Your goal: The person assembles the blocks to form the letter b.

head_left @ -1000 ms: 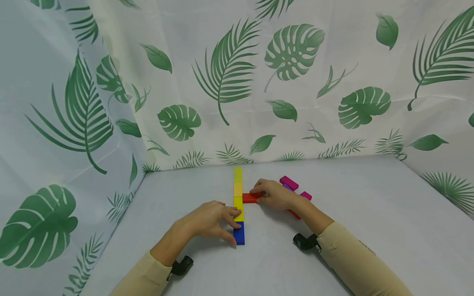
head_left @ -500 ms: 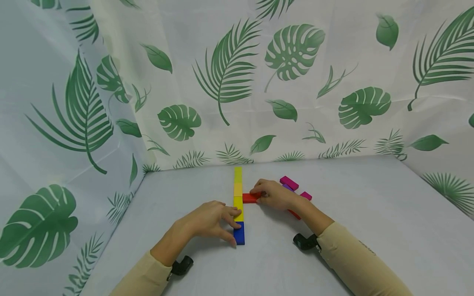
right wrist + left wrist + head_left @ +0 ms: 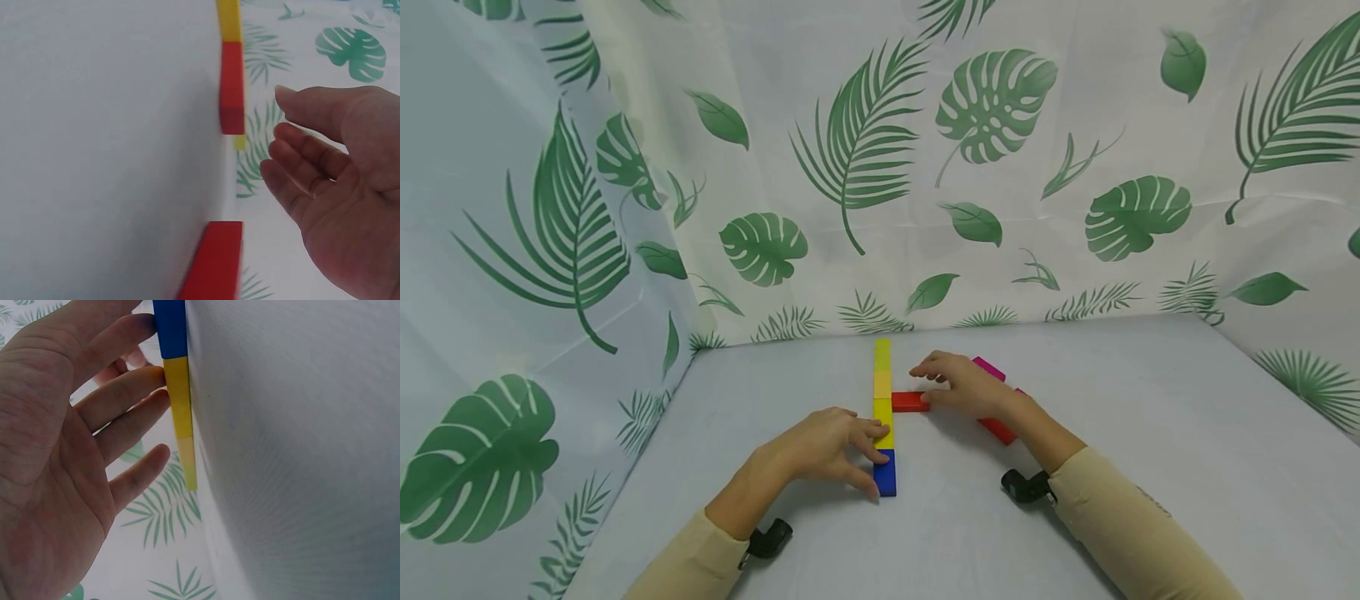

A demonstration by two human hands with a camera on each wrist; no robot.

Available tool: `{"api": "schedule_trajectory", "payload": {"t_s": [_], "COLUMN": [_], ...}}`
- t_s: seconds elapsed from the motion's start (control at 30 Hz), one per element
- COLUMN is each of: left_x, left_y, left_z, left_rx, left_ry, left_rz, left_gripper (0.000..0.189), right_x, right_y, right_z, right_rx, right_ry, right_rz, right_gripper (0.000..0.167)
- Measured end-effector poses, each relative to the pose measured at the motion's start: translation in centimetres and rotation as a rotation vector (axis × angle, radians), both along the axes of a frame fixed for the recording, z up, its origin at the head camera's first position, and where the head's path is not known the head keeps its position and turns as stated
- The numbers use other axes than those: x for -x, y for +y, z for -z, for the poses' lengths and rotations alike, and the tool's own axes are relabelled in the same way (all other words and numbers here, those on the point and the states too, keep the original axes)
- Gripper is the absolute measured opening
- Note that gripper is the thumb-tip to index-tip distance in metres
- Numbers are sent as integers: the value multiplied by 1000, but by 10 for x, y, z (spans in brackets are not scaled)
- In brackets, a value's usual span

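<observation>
A straight row of flat blocks runs away from the person: a blue block (image 3: 885, 477) nearest, then a yellow block (image 3: 882, 408), an orange-yellow one (image 3: 882, 384) and a pale yellow one (image 3: 882, 354). The left hand (image 3: 823, 446) rests its spread fingertips on the blue and yellow blocks, thumb by the blue block's near end. A red block (image 3: 906, 402) lies crosswise with one end against the row's right side. Just over its free end is the right hand (image 3: 966, 387), fingers loosely bent, holding nothing; the right wrist view shows the hand apart from the red block (image 3: 232, 87).
Another red block (image 3: 997, 431) lies under the right wrist. Two magenta blocks, one farther back (image 3: 990, 367) and one beside the wrist (image 3: 1021, 392), are partly covered by the right hand and forearm. Leaf-printed white sheets (image 3: 880, 167) stand behind and beside the white table (image 3: 940, 542).
The right hand has let go of the red block and shifted up and slightly right, now covering the purple block. The left hand and the row of blocks have stayed put.
</observation>
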State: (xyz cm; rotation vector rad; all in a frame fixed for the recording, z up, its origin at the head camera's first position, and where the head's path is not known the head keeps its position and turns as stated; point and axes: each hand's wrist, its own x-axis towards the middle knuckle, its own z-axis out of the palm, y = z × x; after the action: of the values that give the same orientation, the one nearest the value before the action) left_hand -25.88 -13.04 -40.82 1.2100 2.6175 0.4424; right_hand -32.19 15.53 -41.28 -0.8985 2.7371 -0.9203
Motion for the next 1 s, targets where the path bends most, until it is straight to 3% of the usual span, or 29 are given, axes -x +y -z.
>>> {"api": "schedule_trajectory", "payload": {"t_s": [0.3, 1.0], "left_x": [0, -1], "left_y": [0, -1], "left_z": [0, 2], "left_rx": [-1, -7], "left_ry": [-8, 7], "left_rz": [-2, -2], "left_gripper": [49, 49], "right_x": [-3, -9], "right_y": [11, 56], "right_z": [-10, -15], "right_rx": [30, 15], "right_ry": [76, 80], "right_rz": [-29, 49], "right_gripper": [45, 45]}}
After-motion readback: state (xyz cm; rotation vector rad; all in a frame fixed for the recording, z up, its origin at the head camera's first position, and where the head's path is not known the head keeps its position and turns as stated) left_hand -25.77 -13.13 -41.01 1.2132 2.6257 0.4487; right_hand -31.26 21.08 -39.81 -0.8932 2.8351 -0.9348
